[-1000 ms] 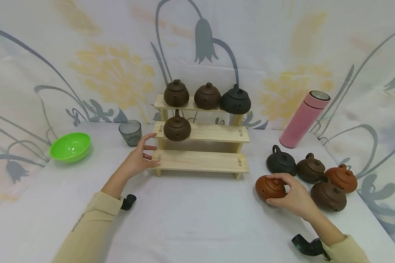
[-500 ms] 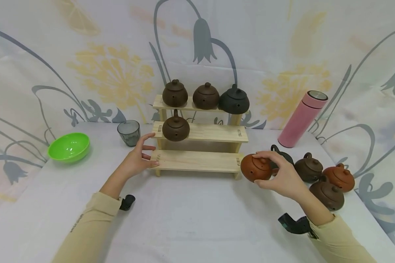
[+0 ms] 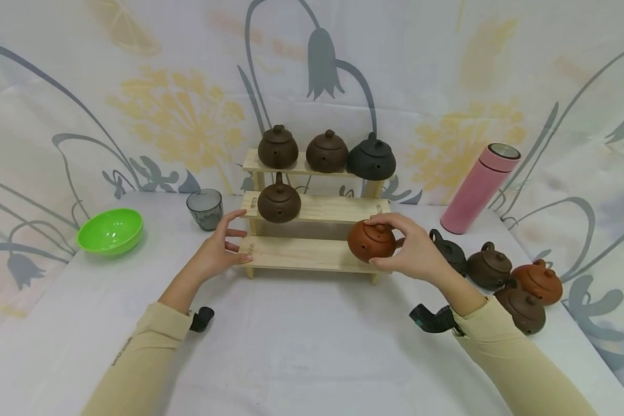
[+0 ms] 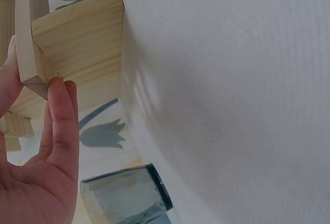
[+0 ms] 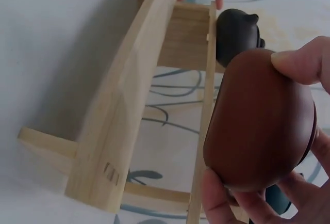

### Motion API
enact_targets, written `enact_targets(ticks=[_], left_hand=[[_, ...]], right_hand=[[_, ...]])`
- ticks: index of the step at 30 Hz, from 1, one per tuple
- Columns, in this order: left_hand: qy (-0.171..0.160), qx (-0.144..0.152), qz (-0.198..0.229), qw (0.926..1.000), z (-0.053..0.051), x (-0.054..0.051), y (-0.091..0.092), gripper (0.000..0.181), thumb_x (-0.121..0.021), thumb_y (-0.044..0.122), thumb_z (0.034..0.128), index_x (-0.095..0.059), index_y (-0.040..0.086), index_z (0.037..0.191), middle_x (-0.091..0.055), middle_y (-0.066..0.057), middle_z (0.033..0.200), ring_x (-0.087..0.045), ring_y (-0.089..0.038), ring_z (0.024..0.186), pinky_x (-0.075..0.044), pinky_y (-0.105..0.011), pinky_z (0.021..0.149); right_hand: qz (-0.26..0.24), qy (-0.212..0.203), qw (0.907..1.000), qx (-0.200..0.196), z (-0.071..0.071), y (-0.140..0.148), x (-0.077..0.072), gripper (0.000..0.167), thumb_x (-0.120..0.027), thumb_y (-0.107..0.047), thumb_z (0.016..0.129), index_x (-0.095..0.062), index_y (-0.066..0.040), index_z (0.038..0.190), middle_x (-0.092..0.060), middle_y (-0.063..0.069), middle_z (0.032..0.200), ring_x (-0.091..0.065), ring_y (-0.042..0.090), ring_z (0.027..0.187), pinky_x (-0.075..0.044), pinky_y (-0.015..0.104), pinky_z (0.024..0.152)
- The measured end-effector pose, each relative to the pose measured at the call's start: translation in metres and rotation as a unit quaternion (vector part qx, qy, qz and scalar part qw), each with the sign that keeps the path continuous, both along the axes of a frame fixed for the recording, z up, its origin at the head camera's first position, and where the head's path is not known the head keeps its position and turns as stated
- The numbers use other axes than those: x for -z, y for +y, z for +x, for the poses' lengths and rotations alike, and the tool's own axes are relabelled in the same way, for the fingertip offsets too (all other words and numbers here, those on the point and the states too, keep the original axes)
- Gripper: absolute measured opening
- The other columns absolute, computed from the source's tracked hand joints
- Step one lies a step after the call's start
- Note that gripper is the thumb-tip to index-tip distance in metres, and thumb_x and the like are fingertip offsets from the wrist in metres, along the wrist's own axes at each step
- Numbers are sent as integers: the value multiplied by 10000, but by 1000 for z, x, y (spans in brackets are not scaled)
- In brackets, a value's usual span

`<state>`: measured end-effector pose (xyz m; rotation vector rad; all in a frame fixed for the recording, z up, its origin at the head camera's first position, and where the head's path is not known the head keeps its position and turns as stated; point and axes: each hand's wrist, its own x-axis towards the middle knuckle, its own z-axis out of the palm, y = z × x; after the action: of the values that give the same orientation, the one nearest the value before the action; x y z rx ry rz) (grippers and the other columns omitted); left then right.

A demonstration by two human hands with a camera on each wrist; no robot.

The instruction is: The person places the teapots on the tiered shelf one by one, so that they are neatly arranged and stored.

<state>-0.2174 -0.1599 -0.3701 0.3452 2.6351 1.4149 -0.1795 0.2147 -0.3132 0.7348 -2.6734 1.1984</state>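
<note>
My right hand (image 3: 413, 248) grips a reddish-brown clay teapot (image 3: 369, 241) by its sides, at the right part of the three-tier wooden shelf (image 3: 301, 254). In the right wrist view the teapot's smooth body (image 5: 258, 121) sits between thumb and fingers; whether it touches a board I cannot tell. At the shelf's left end my left hand (image 3: 218, 251) pinches a board's edge (image 4: 33, 53) between thumb and fingers. A dark brown teapot (image 3: 279, 199) stands on the middle tier's left. Two brown teapots, one of them here (image 3: 326, 152), and a black teapot (image 3: 371, 159) occupy the top tier.
To the right are a black teapot (image 3: 451, 254), brown teapots (image 3: 489, 267) and an orange-brown teapot (image 3: 538, 283), close together. Behind them stands a pink thermos (image 3: 478, 190). On the left are a grey glass (image 3: 205, 209) and a green bowl (image 3: 111, 232).
My right hand has lifted the reddish-brown teapot off the table at the right and carried it left and up to the shelf. The left hand has kept its hold on the shelf.
</note>
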Motion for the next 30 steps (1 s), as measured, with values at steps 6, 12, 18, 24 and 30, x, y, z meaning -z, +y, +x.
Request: enact_targets(ticks=[6, 12, 18, 24, 30], left_hand=[[9, -3, 18, 10000, 0, 0, 0, 925, -747, 56, 787, -153, 265, 1465, -483, -226, 1290, -560, -350, 965, -460, -428, 750], [26, -14, 2, 10000, -1, 1, 0, 920, -742, 45, 789, -156, 270, 1462, -485, -226, 1287, -564, -344, 952, -465, -418, 742], [15, -11, 32, 10000, -1, 2, -1, 921, -740, 39, 789, -157, 279, 1460, -485, -223, 1289, -565, -341, 950, -465, -413, 737], [-13, -34, 15, 10000, 0, 1, 0, 923, -739, 42, 791, -151, 281, 1461, -484, -222, 1290, -560, -344, 961, -461, -423, 748], [0, -23, 3, 10000, 0, 1, 0, 921, -742, 53, 791, -153, 282, 1460, -486, -222, 1292, -564, -342, 963, -460, -425, 750]], right_hand=[[-185, -61, 9996, -196, -16, -15, -6, 578, -796, -30, 664, -586, -92, 1199, -526, 74, 1249, -495, 211, 1062, -479, 393, 729], [-391, -126, 9982, -442, -36, -28, -9, 575, -793, -1, 668, -585, -71, 1199, -519, 85, 1257, -519, 203, 1023, -487, 341, 696], [-413, -246, 9974, -536, -52, -39, -12, 566, -793, -23, 669, -585, -79, 1193, -514, 76, 1267, -541, 216, 1006, -496, 345, 708], [-124, -95, 9983, -556, -64, -48, -13, 568, -788, -68, 673, -589, -110, 1203, -541, 47, 1242, -501, 210, 1088, -457, 375, 809], [-382, -340, 9963, -690, -72, -53, -12, 610, -779, -19, 687, -559, -79, 1253, -504, 69, 1284, -514, 240, 1066, -486, 374, 766]])
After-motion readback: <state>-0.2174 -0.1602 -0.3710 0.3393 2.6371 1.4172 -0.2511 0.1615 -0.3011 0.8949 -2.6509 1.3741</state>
